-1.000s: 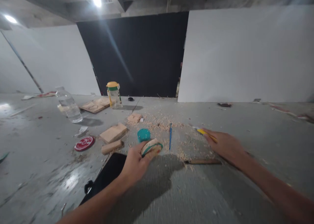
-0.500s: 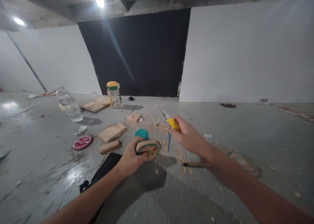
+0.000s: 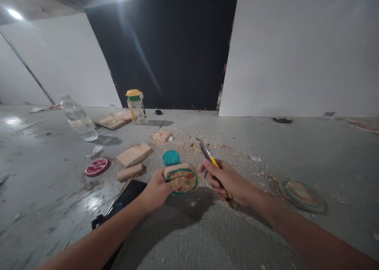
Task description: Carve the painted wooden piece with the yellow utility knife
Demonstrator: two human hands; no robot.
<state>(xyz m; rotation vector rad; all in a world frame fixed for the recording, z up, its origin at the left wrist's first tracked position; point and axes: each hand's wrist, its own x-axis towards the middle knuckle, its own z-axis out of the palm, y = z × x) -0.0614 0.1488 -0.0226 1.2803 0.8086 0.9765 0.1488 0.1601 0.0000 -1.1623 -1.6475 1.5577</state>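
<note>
So, L hand [image 3: 156, 189] clamped on painted wood pc [image 3: 184, 179], thumb across the front face, other fingers partly hidden behind. Pc is held up off the flr, approx. mid-view, face twd wearer; teal rim, red spots on a yellowish ground.

R hand [image 3: 229, 181] just R of pc, fingers curled & closed round yellow/blk knife [image 3: 214, 162]; blade out, pointing up-L, apart from pc.

Teal lid [image 3: 171, 157] on flr [image 3: 189, 242] just beyond pc. Shavings [image 3: 219, 145] scattered beyond & around R hand. L side: lg wood block [image 3: 134, 154], sm wood block [image 3: 130, 172] nearer wearer, red lid [image 3: 97, 167] w/ white markings, blk flat item [image 3: 128, 197] partly under L forearm in view. Farther: sm wood pc [image 3: 161, 135], clear btl [image 3: 79, 120], yellow-top btl [image 3: 136, 108] by board [image 3: 114, 119] w/ heart outline. Far R, near R forearm: painted disc [image 3: 302, 195] flat on flr. Backdrop: blk panel [image 3: 168, 53] btwn white panels [image 3: 302, 53].
</note>
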